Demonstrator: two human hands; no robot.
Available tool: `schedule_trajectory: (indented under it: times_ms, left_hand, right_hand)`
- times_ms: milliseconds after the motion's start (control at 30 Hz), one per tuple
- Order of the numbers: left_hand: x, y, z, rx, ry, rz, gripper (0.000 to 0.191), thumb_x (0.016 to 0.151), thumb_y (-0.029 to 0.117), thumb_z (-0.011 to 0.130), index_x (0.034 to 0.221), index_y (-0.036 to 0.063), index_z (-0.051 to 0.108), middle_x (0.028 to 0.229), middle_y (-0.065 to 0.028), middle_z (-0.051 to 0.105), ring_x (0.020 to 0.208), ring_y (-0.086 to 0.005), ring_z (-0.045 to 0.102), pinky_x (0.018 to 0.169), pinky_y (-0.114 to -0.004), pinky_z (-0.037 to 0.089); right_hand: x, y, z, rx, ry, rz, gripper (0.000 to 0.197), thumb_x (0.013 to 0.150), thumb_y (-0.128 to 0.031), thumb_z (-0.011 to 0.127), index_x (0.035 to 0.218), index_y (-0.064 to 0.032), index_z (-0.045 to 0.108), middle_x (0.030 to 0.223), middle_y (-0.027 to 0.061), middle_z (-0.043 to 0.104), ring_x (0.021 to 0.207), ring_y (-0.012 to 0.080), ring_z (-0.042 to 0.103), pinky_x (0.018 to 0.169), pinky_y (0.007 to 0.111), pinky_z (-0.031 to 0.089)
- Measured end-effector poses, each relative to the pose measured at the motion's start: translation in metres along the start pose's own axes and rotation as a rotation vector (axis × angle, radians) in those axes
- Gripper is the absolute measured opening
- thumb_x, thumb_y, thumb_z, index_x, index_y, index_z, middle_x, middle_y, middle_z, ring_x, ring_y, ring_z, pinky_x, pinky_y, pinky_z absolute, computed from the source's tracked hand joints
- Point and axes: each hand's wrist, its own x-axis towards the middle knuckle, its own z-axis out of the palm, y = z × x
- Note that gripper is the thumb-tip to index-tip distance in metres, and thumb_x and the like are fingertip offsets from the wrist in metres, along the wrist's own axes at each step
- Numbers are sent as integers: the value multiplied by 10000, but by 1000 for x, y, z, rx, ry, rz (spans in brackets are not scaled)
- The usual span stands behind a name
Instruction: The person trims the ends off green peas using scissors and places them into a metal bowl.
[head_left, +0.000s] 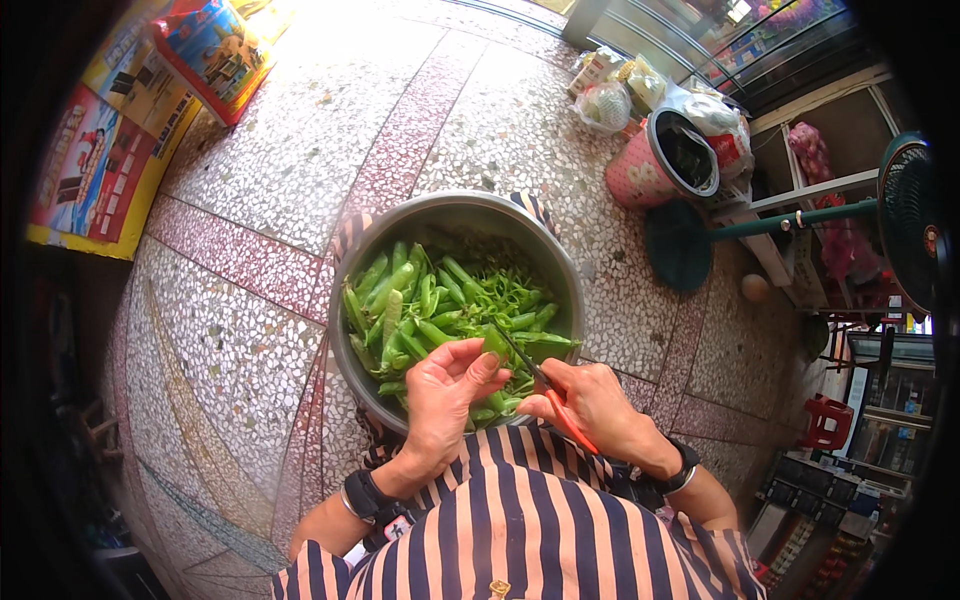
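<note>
Over a grey metal basin (574, 300), my left hand (444, 386) pinches a green pea pod (495, 343) between thumb and fingers. My right hand (600, 405) grips scissors with orange handles (564, 420); their dark blades (521, 352) reach up beside the pod's right edge. Whether the blades touch the pod, I cannot tell. Whole pea pods (394, 285) fill the basin's left and middle. Toward its right lie thin green trimmings (506, 294). The basin rests at my lap, against striped cloth (525, 487).
A pink bin (641, 169) with a dark liner stands at the upper right, beside bagged goods (604, 105). A green fan (904, 225) on a round base (677, 244) stands at the right. Printed boxes (217, 60) are at the upper left on the terrazzo floor (277, 157).
</note>
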Motion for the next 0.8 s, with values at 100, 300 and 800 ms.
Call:
schedule_trajectory:
  times_ms: [100,300,800]
  left_hand:
    - [-1,0,1,-20,-20,36,252,852,98,679,1033,-44,577,953,-117,666,818,-177,666,747,-254,555]
    - [-3,-2,2,-28,-64,21,237,852,92,676,1022,-44,582,951,-119,667,818,-179,668,748,-260,557]
    - [-1,1,0,-63,-50,20,271,857,89,670,1080,-36,581,983,-104,664,875,-170,661,794,-256,539]
  right_hand:
    - [-4,-6,-4,-123,56,-98,569,804,-533,639,916,10,512,768,203,590,702,382,611,577,432,470]
    - [-2,-11,-1,-152,38,-101,594,829,-557,589,974,12,502,794,213,587,722,389,609,592,448,474]
    - [-2,-8,-3,-108,47,-68,578,824,-557,597,967,-3,514,781,214,603,694,394,607,590,457,472]
